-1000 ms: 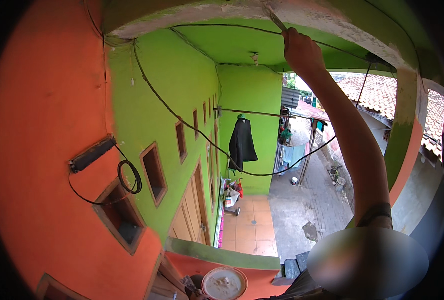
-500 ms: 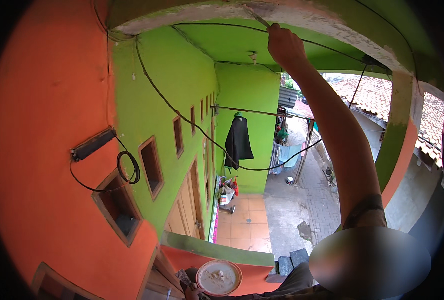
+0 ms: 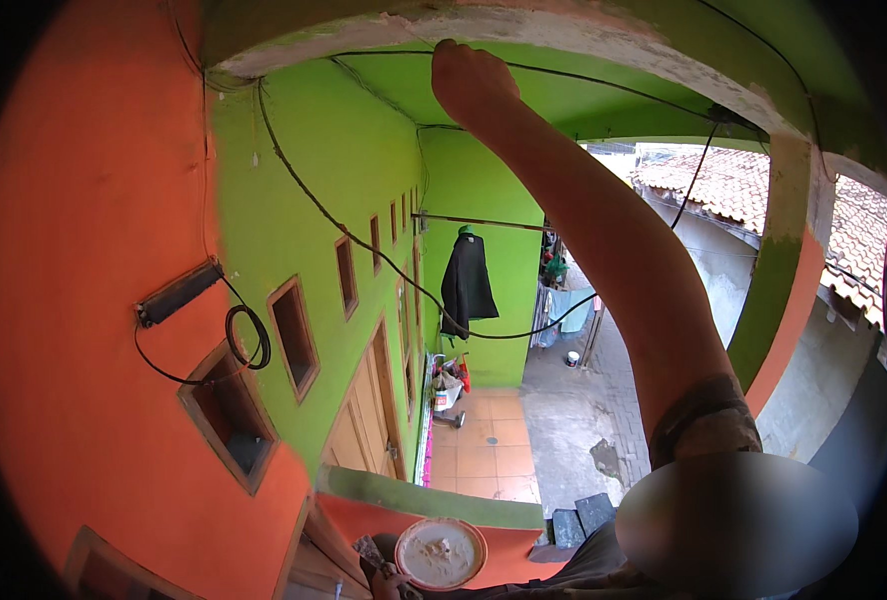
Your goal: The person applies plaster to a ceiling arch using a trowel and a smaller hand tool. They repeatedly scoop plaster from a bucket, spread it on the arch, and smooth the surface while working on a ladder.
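My right arm reaches up and to the left across the view. Its hand is closed, just under the patchy, putty-smeared edge of an overhead beam. It grips a putty knife whose thin blade barely shows against the beam; the handle is hidden in the fist. Low in the view, my left hand is closed around a flat scraper smeared with putty. Right beside that hand stands a round bucket with pale, wet putty in it.
A black cable sags across the space ahead. A green ledge runs below, with a tiled floor and paved lane far down. A dark jacket hangs from a rod. An orange wall stands at left.
My right hand has moved left along the beam with the putty knife, whose blade now shows less. The left hand and bucket have stayed nearly in place; the view has shifted slightly.
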Action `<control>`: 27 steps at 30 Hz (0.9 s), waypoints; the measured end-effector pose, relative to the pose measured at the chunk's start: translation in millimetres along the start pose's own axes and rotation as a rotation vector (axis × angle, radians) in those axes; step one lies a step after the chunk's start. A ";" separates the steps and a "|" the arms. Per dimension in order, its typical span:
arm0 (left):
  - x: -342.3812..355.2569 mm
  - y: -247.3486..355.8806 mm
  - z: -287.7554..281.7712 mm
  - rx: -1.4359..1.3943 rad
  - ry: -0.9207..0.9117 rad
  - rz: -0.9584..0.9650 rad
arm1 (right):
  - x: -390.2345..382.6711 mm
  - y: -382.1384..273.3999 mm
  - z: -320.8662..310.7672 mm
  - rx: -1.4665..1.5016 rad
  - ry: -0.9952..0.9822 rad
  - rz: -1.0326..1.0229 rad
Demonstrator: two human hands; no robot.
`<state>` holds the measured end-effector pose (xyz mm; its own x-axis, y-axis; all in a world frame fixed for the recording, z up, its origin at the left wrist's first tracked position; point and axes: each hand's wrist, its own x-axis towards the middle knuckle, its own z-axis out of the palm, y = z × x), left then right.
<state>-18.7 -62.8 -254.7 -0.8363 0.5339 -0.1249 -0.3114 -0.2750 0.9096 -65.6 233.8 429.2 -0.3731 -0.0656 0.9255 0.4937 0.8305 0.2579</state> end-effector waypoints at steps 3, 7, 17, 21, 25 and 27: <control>-4.0 -2.5 2.9 -0.066 0.083 0.038 | 1.8 24.6 -3.3 -0.029 0.044 0.040; 8.5 -37.6 -21.0 -0.173 0.141 -0.004 | -27.8 73.5 -19.8 -0.121 0.062 0.122; -3.9 10.5 11.4 -0.151 0.186 -0.152 | -13.2 22.5 -28.0 -0.136 0.054 -0.161; 13.9 -33.4 -12.8 -0.109 0.126 0.023 | 8.5 26.3 -44.4 -0.181 0.031 -0.142; 0.1 -9.8 -4.5 -0.134 0.100 -0.023 | -0.4 56.8 -47.8 -0.209 0.040 -0.098; 1.0 -6.7 -4.7 -0.139 0.068 -0.011 | -8.6 65.6 -50.9 -0.208 0.033 -0.065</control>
<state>-19.6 -64.2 -262.8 -0.8598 0.4832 -0.1654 -0.3762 -0.3801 0.8450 9.9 260.7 452.3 -0.3857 -0.1362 0.9125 0.6219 0.6922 0.3662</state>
